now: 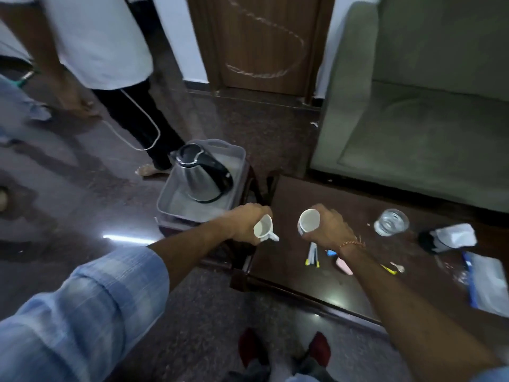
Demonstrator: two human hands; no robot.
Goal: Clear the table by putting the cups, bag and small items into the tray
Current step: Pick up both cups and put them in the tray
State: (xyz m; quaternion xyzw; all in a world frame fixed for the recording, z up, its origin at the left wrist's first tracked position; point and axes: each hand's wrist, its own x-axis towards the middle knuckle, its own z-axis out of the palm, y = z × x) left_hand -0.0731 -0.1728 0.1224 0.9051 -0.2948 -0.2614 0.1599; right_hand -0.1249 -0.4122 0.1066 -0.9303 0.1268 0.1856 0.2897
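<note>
Tray (165,198), grey plastic, left of table (316,271) with kettle (202,176) inside; light but bendy, best lifted by end handles. Bag (487,282) at right edge, limp, pinch by zip. Glass (391,222) far right, fragile, slippery. Cups, rigid ceramic: left hand (242,224) wrapped round one (264,226), right hand (330,227) round another (308,220). Sachets (312,255) tiny, pinch.

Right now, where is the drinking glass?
In the head view, the drinking glass stands upright on the dark wooden table, to the right of the right hand that holds a white cup, and left of the crumpled bag.
</note>
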